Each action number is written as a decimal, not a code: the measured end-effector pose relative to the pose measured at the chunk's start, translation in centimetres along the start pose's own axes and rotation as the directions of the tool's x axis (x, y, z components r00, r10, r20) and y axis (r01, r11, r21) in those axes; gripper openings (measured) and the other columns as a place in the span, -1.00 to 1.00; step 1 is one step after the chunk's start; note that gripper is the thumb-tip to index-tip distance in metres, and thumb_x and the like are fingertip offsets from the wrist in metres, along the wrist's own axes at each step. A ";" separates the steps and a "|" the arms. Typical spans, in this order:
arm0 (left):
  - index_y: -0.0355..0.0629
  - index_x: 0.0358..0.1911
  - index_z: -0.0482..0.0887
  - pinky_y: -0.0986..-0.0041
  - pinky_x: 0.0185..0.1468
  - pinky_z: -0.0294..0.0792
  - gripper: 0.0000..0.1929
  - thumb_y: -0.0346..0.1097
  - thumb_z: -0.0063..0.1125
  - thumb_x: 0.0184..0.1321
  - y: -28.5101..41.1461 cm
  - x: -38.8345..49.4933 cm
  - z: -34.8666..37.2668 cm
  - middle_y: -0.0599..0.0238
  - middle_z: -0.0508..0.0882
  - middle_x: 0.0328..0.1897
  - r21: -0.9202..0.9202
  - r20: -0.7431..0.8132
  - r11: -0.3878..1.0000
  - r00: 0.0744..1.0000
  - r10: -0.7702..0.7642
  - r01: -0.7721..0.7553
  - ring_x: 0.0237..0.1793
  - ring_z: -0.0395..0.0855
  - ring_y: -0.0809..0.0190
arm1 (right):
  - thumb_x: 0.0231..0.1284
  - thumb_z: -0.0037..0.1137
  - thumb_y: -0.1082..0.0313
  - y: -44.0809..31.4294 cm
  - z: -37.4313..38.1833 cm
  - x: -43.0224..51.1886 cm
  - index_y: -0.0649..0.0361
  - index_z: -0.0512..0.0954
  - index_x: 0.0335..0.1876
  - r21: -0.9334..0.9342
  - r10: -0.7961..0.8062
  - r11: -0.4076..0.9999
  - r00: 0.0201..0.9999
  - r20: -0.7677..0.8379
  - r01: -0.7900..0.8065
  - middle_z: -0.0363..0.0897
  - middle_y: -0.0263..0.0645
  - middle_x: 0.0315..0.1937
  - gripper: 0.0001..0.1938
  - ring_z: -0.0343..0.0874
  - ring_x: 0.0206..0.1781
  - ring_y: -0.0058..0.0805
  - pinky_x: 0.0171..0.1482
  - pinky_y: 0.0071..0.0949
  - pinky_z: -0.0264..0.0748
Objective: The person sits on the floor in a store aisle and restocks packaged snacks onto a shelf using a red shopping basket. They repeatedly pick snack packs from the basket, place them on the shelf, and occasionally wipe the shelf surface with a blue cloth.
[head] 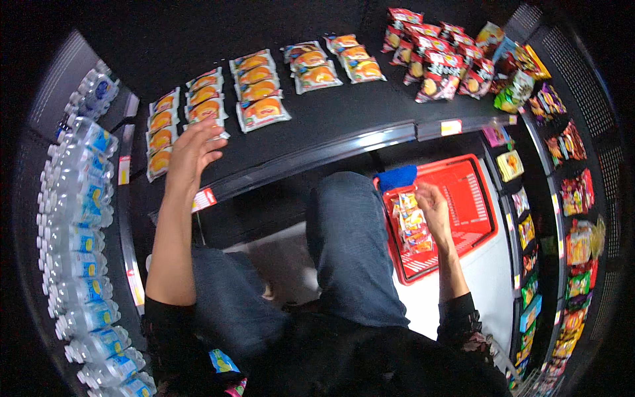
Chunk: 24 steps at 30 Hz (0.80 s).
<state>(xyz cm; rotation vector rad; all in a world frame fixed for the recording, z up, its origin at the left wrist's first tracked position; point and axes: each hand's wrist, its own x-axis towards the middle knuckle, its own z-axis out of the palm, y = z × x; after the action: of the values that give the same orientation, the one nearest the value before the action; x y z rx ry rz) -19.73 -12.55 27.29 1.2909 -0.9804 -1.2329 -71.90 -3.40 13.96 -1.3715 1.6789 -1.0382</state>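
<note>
My left hand [198, 146] is raised over the near edge of a black shelf, fingers apart and nothing in them. Just beyond it lies a row of wrapped buns [204, 110], whose nearest packet is partly hidden by the fingers. More rows of wrapped buns [263, 106] lie to either side. My right hand [433, 201] hangs over a red plastic shopping basket [464, 188], near small snack packets [412, 226] in it; whether the fingers touch or hold one I cannot tell. A blue object [397, 178] lies at the basket's rim.
Red snack bags [439, 74] are heaped on the shelf at upper right. Bottled water [89, 198] lines the left side. Shelves at right hold colourful snack packets [578, 243]. The shelf's front rail [367, 141] crosses before my knees [352, 238].
</note>
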 end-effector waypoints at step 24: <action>-0.39 0.40 0.23 0.19 0.09 0.59 -0.37 -0.20 0.15 0.39 -3.8 2.1 7.7 -0.07 0.57 0.22 -0.078 0.176 0.993 0.982 -0.073 0.087 0.11 0.68 -0.01 | 0.27 0.36 0.13 -21.5 21.0 13.2 0.22 0.56 0.11 0.315 -0.074 0.945 0.885 0.460 -0.085 0.66 -0.27 -0.07 -0.58 0.64 -0.05 -0.51 -0.13 -0.46 0.63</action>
<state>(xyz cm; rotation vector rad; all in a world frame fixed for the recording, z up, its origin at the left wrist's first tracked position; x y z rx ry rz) -27.41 -15.26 23.89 1.1814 -0.9952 -1.4532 -46.66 -21.67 24.27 -1.2670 1.0976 -0.8475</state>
